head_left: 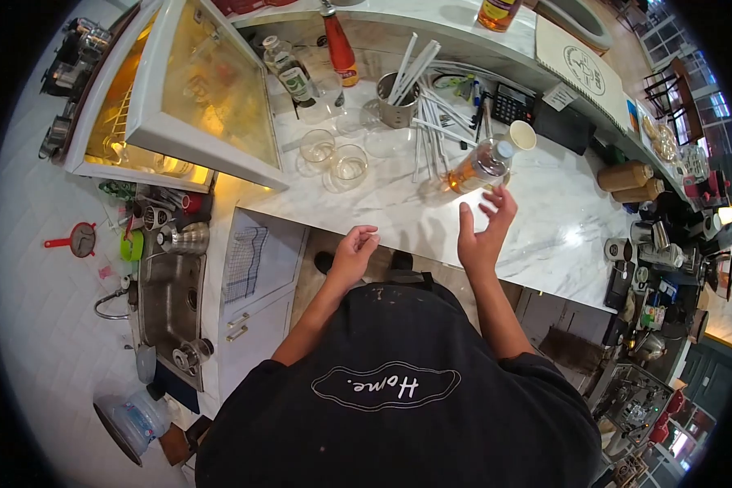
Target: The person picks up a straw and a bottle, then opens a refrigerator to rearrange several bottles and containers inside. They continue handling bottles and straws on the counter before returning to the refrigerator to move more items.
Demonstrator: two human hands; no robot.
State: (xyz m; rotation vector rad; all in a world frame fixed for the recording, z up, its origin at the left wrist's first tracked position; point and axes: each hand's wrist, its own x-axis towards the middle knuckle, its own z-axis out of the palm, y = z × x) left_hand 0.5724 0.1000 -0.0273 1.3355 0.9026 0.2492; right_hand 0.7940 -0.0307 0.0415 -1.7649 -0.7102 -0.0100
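**Right hand at the amber bottle**

Black apron (386,382) with a "Home." print filled the near foreground. Far left sat the sink (169,301), and behind it a lit glass case (187,89) jutted over the table (545,220). The left hand (354,254) hovered over the table's near edge, its grip loosely curled on nothing. Two empty glasses (337,159) stood beyond it, near a tin of straws (397,102). The right hand (481,232) reached forward with its grip spread apart, fingertips at the base of the amber bottle (478,167); whether they touched it could not be told. The work looked to be at the reach, with no hold made yet. A sound hold would call for the fingers to close round the bottle's body. A paper cup (522,135) stood just beside the bottle and loose straws lay to its left, leaving bare marble mostly to the right and toward the near edge.
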